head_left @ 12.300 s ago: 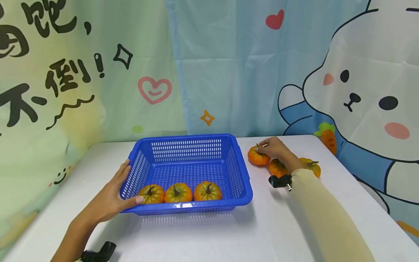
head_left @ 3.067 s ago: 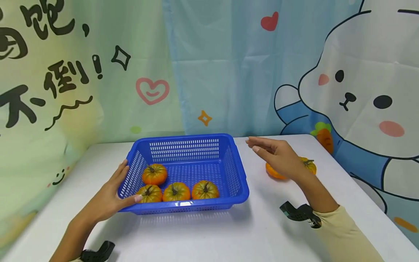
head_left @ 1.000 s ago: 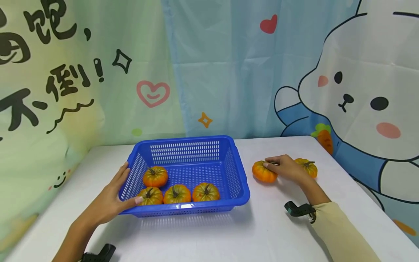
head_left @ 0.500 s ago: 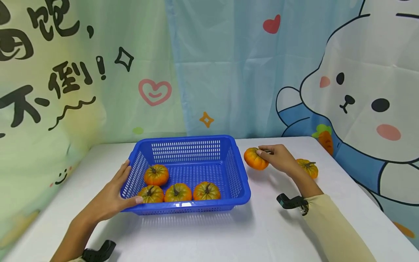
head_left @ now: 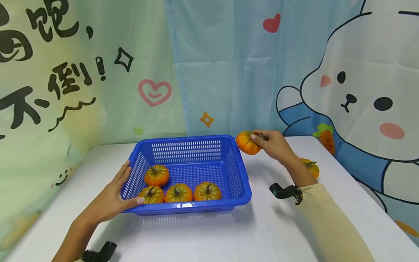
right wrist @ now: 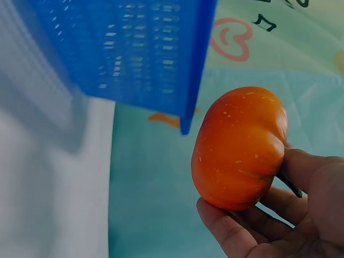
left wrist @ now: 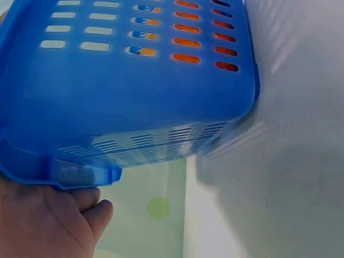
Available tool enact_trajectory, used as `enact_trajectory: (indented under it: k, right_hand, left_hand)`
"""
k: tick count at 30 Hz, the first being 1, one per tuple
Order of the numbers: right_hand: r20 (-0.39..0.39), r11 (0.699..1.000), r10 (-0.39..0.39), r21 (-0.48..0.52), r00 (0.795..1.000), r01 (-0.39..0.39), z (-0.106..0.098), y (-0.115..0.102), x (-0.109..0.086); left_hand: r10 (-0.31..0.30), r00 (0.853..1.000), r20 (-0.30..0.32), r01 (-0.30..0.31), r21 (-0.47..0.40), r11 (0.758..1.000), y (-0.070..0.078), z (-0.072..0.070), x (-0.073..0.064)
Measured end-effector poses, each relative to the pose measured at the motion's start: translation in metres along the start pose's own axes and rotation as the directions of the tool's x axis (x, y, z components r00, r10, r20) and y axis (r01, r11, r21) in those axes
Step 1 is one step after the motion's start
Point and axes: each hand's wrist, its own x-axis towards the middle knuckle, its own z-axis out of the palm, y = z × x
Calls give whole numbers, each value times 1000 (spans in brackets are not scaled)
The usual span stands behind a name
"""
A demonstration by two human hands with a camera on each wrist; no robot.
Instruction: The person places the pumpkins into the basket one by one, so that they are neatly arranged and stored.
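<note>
A small orange pumpkin (head_left: 247,143) is held up off the table at the basket's right rim; my right hand (head_left: 270,145) pinches it near the stem. In the right wrist view the same pumpkin (right wrist: 239,149) shows its smooth orange underside between thumb and fingers. My left hand (head_left: 112,198) grips the near left corner of the blue plastic basket (head_left: 183,208), thumb over the front rim. Inside the basket, several pumpkins lie at the front and left: one orange pumpkin (head_left: 156,175) sits behind a greenish one (head_left: 151,195), in a front row with two more (head_left: 178,193).
Another yellow-orange pumpkin (head_left: 311,168) lies on the white table (head_left: 196,240) at the right, partly hidden by the right forearm. A printed curtain (head_left: 209,72) hangs behind the table. Both wrists carry black camera mounts (head_left: 284,191).
My right hand has gripped a pumpkin from the table and lifted it up and left to the basket's rim. Earlier, another pumpkin went into the basket's left side. My left hand stays on the basket.
</note>
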Motion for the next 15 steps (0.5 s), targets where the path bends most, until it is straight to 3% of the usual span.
enact_trajectory:
  k: [15]
  right_hand:
    - [23, 997, -69, 24, 997, 68, 11, -40, 13]
  left_hand:
    - [-13, 1000, 0, 13, 5, 1000, -1, 2, 1]
